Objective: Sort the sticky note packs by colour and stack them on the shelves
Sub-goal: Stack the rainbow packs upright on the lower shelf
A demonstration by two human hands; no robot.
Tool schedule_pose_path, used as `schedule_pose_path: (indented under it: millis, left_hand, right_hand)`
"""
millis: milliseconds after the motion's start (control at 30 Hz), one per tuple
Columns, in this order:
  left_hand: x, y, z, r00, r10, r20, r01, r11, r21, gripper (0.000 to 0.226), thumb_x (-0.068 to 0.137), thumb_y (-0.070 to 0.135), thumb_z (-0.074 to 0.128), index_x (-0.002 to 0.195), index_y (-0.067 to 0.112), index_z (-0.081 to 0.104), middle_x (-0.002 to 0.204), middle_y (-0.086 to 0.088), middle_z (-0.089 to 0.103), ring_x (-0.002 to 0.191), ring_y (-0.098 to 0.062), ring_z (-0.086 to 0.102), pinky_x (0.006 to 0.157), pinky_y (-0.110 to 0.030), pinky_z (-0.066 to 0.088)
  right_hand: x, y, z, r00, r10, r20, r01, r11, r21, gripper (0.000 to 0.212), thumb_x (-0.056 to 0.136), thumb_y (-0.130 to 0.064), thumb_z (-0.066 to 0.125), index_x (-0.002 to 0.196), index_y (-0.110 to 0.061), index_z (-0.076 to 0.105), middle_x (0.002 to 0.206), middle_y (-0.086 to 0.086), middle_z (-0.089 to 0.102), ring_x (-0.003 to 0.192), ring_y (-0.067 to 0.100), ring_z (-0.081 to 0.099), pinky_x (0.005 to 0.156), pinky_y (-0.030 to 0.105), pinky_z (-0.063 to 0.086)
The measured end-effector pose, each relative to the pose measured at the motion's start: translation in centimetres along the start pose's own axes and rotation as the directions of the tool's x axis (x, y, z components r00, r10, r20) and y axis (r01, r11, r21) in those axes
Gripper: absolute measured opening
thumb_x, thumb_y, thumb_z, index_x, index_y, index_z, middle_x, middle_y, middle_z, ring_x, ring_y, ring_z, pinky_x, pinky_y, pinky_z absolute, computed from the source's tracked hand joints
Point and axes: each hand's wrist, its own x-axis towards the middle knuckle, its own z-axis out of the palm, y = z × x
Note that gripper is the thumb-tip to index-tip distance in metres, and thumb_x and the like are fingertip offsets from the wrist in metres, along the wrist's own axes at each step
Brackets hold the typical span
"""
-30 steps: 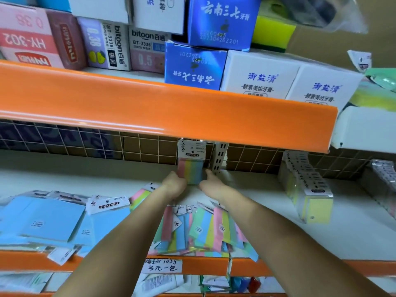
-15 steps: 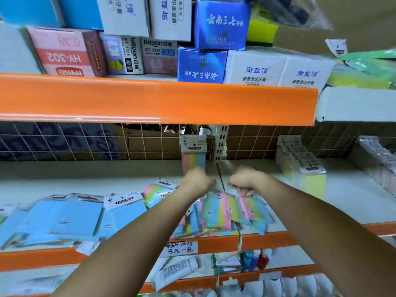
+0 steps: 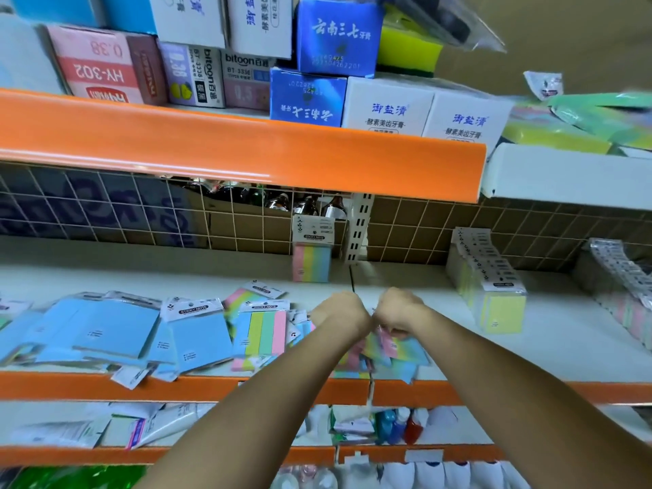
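Both my hands are down in a loose pile of striped multicolour sticky note packs (image 3: 398, 351) at the shelf's front edge. My right hand (image 3: 400, 312) curls its fingers round several of these packs. Beside it, my left hand (image 3: 340, 314) is curled into the same pile, its fingers hidden behind the wrist. One striped pack (image 3: 312, 259) stands upright against the wire back. Another striped pack (image 3: 264, 331) lies flat to the left. Blue packs (image 3: 116, 326) lie scattered across the shelf's left part.
A neat row of yellow packs (image 3: 501, 312) stands at the right, with a pastel row (image 3: 621, 301) beyond it. The orange upper shelf lip (image 3: 247, 150) overhangs, loaded with boxes. A slotted upright (image 3: 358, 227) rises at the back. Bottles and tubes fill the shelf below.
My hands have left the upright striped pack at the back and pulled down and forward into the striped pile. The pack stays standing against the wire.
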Motion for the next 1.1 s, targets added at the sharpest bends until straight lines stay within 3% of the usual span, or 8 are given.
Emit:
schedule_pose_path:
  millis: [100, 233, 433, 600, 733, 900, 1000, 1100]
  left_hand:
    - [-0.3, 0.5, 0.6, 1.0, -0.029, 0.008, 0.03, 0.99, -0.135, 0.019, 0.085, 0.02, 0.061, 0.102, 0.011, 0.062, 0.095, -0.006, 0.067, 0.091, -0.024, 0.066, 0.065, -0.024, 0.043]
    - [-0.4, 0.1, 0.4, 0.987, -0.114, 0.117, 0.153, 0.897, -0.416, 0.004, 0.083, 0.008, 0.057, 0.083, 0.004, 0.058, 0.059, -0.011, 0.057, 0.05, -0.023, 0.063, 0.037, -0.022, 0.044]
    - [1.2, -2.0, -1.2, 0.99, -0.11, 0.092, 0.143, 0.8, -0.583, 0.022, 0.086, 0.004, 0.057, 0.065, 0.008, 0.05, 0.065, -0.01, 0.06, 0.065, -0.024, 0.06, 0.068, -0.031, 0.055]
    - [1.9, -2.9, -3.1, 0.971, -0.231, 0.053, 0.212, 0.749, -0.628, 0.006, 0.086, 0.003, 0.056, 0.081, 0.0, 0.054, 0.053, -0.011, 0.06, 0.047, -0.017, 0.058, 0.055, -0.02, 0.049]
    - [2.7, -4.1, -4.0, 0.967, -0.255, 0.0, 0.194, 0.733, -0.652, 0.024, 0.089, 0.006, 0.054, 0.065, 0.005, 0.049, 0.026, 0.002, 0.045, 0.02, -0.006, 0.041, 0.04, -0.017, 0.034]
    - [5.0, -5.4, -4.1, 0.956, -0.267, -0.126, 0.104, 0.705, -0.701, 0.013, 0.088, 0.016, 0.058, 0.084, 0.007, 0.066, 0.077, -0.01, 0.067, 0.075, -0.026, 0.065, 0.066, -0.027, 0.05]
    - [6.2, -5.9, -3.8, 0.957, -0.229, -0.177, 0.056, 0.746, -0.663, 0.014, 0.089, 0.017, 0.055, 0.083, 0.014, 0.068, 0.091, -0.01, 0.072, 0.086, -0.026, 0.068, 0.077, -0.03, 0.054]
    - [6.7, -6.5, -3.2, 0.968, -0.166, -0.188, 0.018, 0.792, -0.61, 0.029, 0.09, 0.016, 0.051, 0.116, 0.018, 0.062, 0.111, -0.006, 0.067, 0.091, -0.026, 0.06, 0.078, -0.027, 0.047]
  right_hand:
    - [0.0, 0.2, 0.0, 1.0, -0.019, -0.009, 0.019, 0.999, -0.036, 0.019, 0.081, -0.017, 0.057, 0.063, -0.014, 0.056, 0.058, 0.002, 0.053, 0.052, 0.018, 0.053, 0.052, 0.022, 0.042]
    - [0.6, 0.5, 0.0, 0.999, -0.042, 0.001, 0.042, 0.998, -0.04, 0.021, 0.085, -0.022, 0.057, 0.066, -0.013, 0.057, 0.063, 0.004, 0.057, 0.057, 0.021, 0.056, 0.051, 0.025, 0.044]
    - [1.8, 0.2, -0.1, 0.99, -0.091, -0.104, 0.104, 0.985, 0.138, 0.023, 0.085, -0.032, 0.059, 0.089, -0.01, 0.065, 0.094, 0.011, 0.063, 0.087, 0.029, 0.058, 0.062, 0.023, 0.039]
    - [2.1, -1.4, 0.4, 0.992, -0.079, -0.096, 0.103, 0.953, 0.284, 0.033, 0.084, -0.044, 0.058, 0.07, -0.014, 0.058, 0.078, 0.009, 0.067, 0.075, 0.025, 0.063, 0.059, 0.024, 0.042]
    - [1.9, -2.9, 0.0, 0.995, -0.101, -0.005, 0.092, 0.883, 0.459, 0.028, 0.09, -0.035, 0.057, 0.081, -0.009, 0.055, 0.051, 0.006, 0.056, 0.042, 0.014, 0.055, 0.041, 0.014, 0.039]
    - [2.1, -4.3, -0.6, 0.985, -0.159, -0.063, 0.165, 0.785, 0.597, 0.02, 0.09, -0.019, 0.062, 0.102, -0.015, 0.046, 0.066, 0.004, 0.052, 0.053, 0.012, 0.049, 0.045, 0.02, 0.04]
    - [3.1, -5.5, 0.3, 0.986, -0.1, -0.132, 0.161, 0.76, 0.63, 0.021, 0.085, -0.01, 0.063, 0.105, -0.006, 0.059, 0.071, 0.006, 0.057, 0.056, 0.015, 0.051, 0.053, 0.025, 0.042]
    - [3.5, -6.9, 1.6, 0.983, -0.089, -0.161, 0.175, 0.72, 0.672, 0.033, 0.086, -0.008, 0.056, 0.118, -0.013, 0.058, 0.1, 0.012, 0.066, 0.074, 0.022, 0.057, 0.059, 0.025, 0.043]
